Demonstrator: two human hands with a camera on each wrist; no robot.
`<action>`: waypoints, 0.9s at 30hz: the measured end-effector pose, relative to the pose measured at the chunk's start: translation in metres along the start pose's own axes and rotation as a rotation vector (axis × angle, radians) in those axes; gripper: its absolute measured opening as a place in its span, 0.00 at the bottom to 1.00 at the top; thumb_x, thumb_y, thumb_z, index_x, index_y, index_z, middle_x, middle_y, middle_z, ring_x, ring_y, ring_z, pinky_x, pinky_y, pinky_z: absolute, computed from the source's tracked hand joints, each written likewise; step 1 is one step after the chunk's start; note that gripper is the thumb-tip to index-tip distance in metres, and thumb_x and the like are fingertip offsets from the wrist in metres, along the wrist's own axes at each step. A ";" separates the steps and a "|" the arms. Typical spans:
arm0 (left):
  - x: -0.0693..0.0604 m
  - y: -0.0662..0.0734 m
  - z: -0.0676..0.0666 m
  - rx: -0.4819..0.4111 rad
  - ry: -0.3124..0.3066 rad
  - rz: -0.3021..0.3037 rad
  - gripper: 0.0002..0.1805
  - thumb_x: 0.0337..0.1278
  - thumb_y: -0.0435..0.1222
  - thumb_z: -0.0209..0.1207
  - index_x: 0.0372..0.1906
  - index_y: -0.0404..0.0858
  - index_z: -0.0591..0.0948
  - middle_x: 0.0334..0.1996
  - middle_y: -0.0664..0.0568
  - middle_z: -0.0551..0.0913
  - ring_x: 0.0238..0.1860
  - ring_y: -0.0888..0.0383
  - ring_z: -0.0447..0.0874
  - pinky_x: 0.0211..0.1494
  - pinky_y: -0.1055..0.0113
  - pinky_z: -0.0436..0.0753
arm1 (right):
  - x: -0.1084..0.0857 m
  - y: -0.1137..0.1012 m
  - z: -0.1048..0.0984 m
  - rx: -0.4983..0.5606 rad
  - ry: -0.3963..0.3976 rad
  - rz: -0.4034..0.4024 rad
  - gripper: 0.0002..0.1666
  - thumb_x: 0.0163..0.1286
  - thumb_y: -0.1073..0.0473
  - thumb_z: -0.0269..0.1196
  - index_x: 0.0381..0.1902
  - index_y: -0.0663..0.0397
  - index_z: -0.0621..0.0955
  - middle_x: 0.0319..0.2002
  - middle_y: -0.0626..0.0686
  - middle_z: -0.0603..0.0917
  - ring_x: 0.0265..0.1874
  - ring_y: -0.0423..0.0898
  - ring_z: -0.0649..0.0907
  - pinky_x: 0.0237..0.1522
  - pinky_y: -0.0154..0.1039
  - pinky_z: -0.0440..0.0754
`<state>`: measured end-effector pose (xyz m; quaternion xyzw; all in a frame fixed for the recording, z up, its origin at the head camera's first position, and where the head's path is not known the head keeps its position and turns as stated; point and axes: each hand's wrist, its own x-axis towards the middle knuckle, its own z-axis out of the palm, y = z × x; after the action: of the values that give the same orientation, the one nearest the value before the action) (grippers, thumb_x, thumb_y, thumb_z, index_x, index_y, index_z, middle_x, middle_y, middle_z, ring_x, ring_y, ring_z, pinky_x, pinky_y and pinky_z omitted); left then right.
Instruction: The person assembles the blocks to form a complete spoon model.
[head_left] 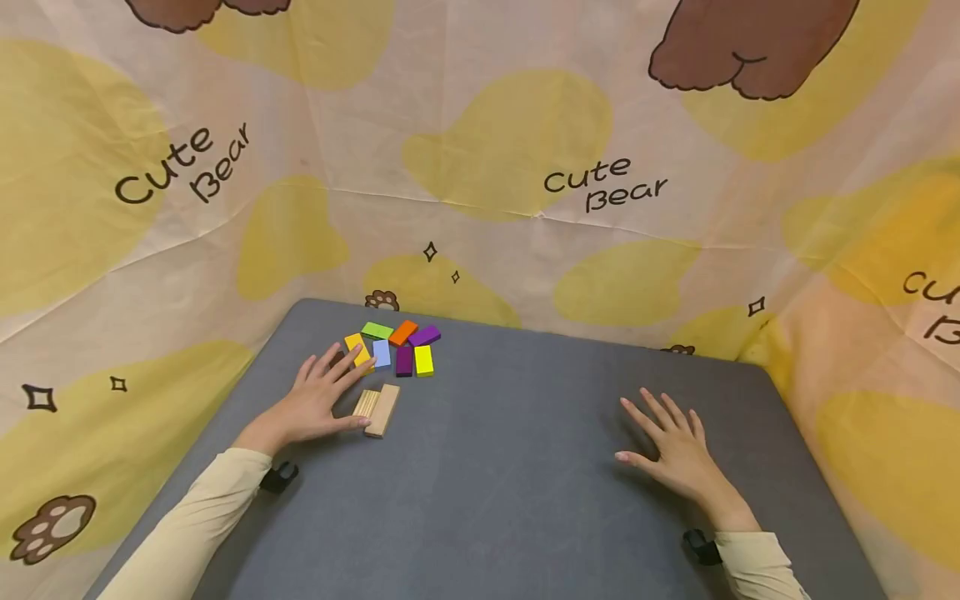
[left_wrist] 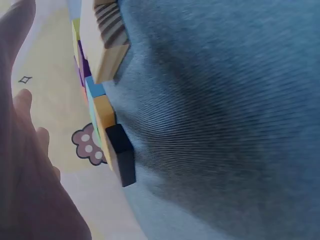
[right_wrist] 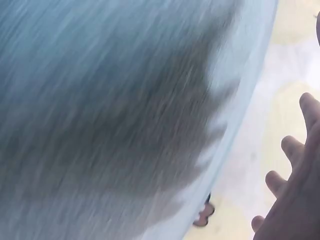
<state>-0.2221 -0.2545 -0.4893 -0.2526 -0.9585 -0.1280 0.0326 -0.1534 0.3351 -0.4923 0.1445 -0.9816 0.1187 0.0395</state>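
Observation:
Fingers spread, my left hand (head_left: 318,400) hovers beside and partly over the blocks at the table's left. Its thumb lies by a pale wooden block (head_left: 383,410) and a ridged wooden piece (head_left: 366,403); contact cannot be told. Beyond the fingers are yellow (head_left: 354,343), light blue (head_left: 382,353), dark purple (head_left: 404,362) and bright yellow (head_left: 424,361) blocks. A black block (left_wrist: 121,154) shows in the left wrist view, under the hand in the head view. My right hand (head_left: 678,450) is spread above the table at the right, holding nothing.
Green (head_left: 377,331), orange (head_left: 403,333) and violet (head_left: 425,336) blocks lie farther back, near the far edge of the grey table (head_left: 510,467). A printed fabric (head_left: 487,167) with bears and lettering rises behind the table and along both sides.

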 end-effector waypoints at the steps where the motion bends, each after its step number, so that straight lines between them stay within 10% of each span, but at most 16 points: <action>1: -0.002 0.000 0.001 -0.002 0.005 0.005 0.53 0.47 0.67 0.63 0.78 0.53 0.58 0.80 0.45 0.52 0.78 0.34 0.44 0.72 0.29 0.45 | 0.002 -0.003 0.002 0.001 -0.002 -0.004 0.52 0.59 0.29 0.65 0.77 0.27 0.57 0.80 0.55 0.53 0.77 0.65 0.52 0.68 0.76 0.44; 27: -0.021 -0.006 0.018 -0.158 0.077 0.052 0.33 0.55 0.47 0.69 0.66 0.44 0.77 0.68 0.48 0.76 0.73 0.37 0.63 0.67 0.31 0.63 | 0.113 -0.196 0.060 0.210 -0.055 -0.290 0.55 0.56 0.29 0.68 0.76 0.40 0.63 0.75 0.53 0.66 0.73 0.56 0.67 0.72 0.62 0.61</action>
<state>-0.2065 -0.2647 -0.5106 -0.2742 -0.9365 -0.2121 0.0526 -0.2064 0.1068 -0.4938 0.2909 -0.9334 0.2095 0.0139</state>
